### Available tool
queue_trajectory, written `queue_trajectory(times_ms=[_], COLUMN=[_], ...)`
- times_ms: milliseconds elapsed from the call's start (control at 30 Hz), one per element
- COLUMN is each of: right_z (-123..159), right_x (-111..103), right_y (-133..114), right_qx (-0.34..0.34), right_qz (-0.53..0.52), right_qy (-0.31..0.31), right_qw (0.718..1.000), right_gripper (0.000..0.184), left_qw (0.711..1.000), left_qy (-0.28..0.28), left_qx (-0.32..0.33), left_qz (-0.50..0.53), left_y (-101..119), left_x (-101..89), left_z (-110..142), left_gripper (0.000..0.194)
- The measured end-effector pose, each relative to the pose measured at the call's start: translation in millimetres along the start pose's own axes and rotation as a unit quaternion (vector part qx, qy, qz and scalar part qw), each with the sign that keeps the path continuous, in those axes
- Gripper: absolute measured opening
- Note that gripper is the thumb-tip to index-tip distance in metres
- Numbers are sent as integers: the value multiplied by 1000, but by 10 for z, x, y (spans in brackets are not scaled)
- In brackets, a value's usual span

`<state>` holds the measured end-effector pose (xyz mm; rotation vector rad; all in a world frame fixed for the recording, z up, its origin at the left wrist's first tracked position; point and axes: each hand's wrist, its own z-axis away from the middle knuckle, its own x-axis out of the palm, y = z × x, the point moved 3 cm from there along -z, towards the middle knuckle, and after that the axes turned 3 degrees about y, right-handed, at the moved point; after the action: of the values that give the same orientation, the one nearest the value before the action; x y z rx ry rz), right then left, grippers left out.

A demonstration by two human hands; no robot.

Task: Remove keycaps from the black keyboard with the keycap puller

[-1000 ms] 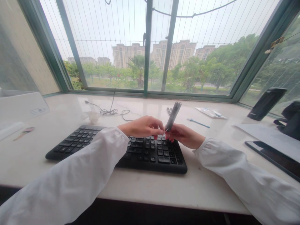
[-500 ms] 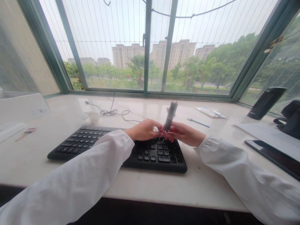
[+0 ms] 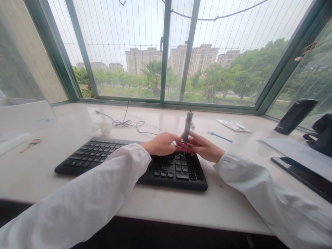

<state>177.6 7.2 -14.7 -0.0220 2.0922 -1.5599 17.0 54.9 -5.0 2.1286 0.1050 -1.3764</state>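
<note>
Both hands meet above the right part of a black keyboard [image 3: 166, 181]. Between them stands a keycap puller [image 3: 187, 127], its grey handle pointing up with a slight lean and its thin wire prongs directed down at the number keys. My left hand [image 3: 164, 144] comes from the left, fingers closed at the puller's lower end. From the other side, my right hand [image 3: 206, 146] pinches the same place with thumb and fingers. Whether the wires touch a keycap, I cannot tell. My left sleeve and hand cover the keyboard's middle.
A coiled cable [image 3: 123, 122] lies behind the keyboard. Right of it are a blue-tipped thin stick [image 3: 220, 136], a small plastic packet [image 3: 233, 125], a phone [image 3: 301, 173], paper [image 3: 287, 147] and a black upright case [image 3: 295, 116]. Leftward stand a white box [image 3: 26, 114] and a small key-like object [image 3: 30, 145].
The keycap puller, tilted and blurred before, now stands more upright and looks sharper. Both hands stay in nearly the same place around it. The whole view has shifted slightly.
</note>
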Motion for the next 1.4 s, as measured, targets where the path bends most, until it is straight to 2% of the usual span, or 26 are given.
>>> queue_trajectory(times_ms=[167, 500, 767, 967, 1100, 1300, 1400], right_z=[-10, -53, -65, -77, -65, -8, 32], right_x=[14, 37, 23, 20, 16, -34, -64], right_y=[12, 26, 38, 27, 13, -31, -92], right_qx=[4, 12, 24, 35, 27, 24, 13], right_qz=[16, -3, 2, 0, 4, -24, -52], right_qy=[26, 28, 34, 15, 9, -44, -67], right_qw=[1000, 1000, 999, 999, 1000, 998, 996], right_gripper=[42, 55, 53, 47, 42, 24, 22], left_qw=[1000, 998, 996, 994, 993, 993, 993], left_qy=[-14, -39, -38, -47, -52, -69, -73], left_qx=[-14, -47, -72, -84, -76, -51, -46], left_qz=[0, 17, 37, 53, 72, 85, 81], left_y=[11, 11, 31, 59, 47, 37, 52], left_x=[-31, -97, -123, -135, -143, -166, -181], left_z=[5, -1, 18, 26, 35, 52, 56], left_gripper=[23, 32, 32, 22, 23, 25, 25])
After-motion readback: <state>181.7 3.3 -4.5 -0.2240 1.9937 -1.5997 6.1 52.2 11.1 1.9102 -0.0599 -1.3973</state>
